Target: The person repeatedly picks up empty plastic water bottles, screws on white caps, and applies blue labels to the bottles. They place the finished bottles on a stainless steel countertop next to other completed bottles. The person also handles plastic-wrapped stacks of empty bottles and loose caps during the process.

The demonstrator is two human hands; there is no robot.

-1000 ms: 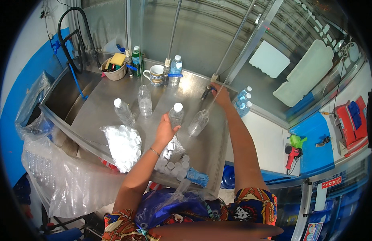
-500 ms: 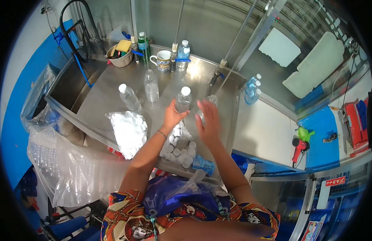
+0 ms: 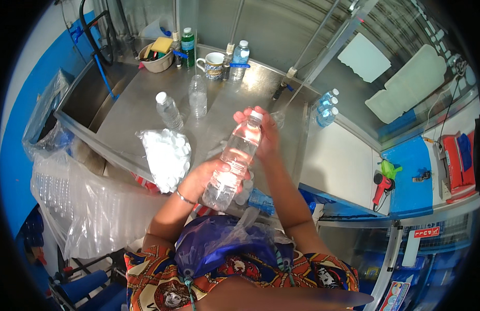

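Bottle (image 3: 240, 153) has tilted, right hand (image 3: 269, 136) now at its white cap (image 3: 256, 115).

Around the wrist just behind the bare left hand (image 3: 209, 174) runs a thin, shiny bracelet (image 3: 185, 198). Well behind it, a loose short sleeve (image 3: 159, 259) shows orange-red, cream, gold and black, with rope-like bands and a printed head in a medallion. The matching sleeve (image 3: 328, 272), behind the bare right hand (image 3: 268, 137), carries a similar pale head on black. Between the forearms, nearer the torso than either hand, lies a glossy violet-blue apron (image 3: 211, 251) under clear plastic film (image 3: 246, 220), with teal cord (image 3: 190, 291) on its left edge.
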